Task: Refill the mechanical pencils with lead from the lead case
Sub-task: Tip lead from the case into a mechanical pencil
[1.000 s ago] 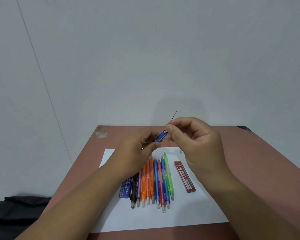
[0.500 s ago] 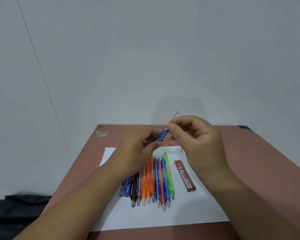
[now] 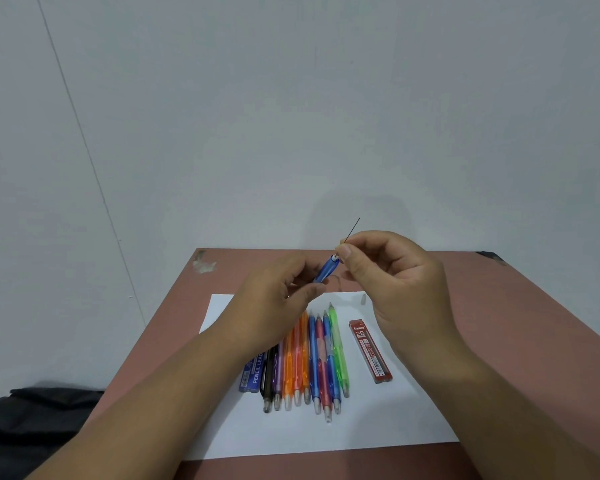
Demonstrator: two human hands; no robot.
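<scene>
From the head camera we see our left hand holding a blue mechanical pencil up above the desk, near the far edge. Our left fingers are curled tight round its body, and its open back end points up and to the right. Our right hand pinches a thin pencil lead between thumb and first finger, right at that open end. Most of the lead sticks out above our fingers, so we think it is only just starting to go in.

On the white paper in the middle of the desk lies a row of colored mechanical pencils, side by side. We cannot tell which of them have been filled. The red lead case lies just right of the row, and a blue lead case peeks out on the left. A small pencil cap sits on the paper near its far edge.

So we guess most of the job is left: push this lead in, put the cap on, then do the others.
</scene>
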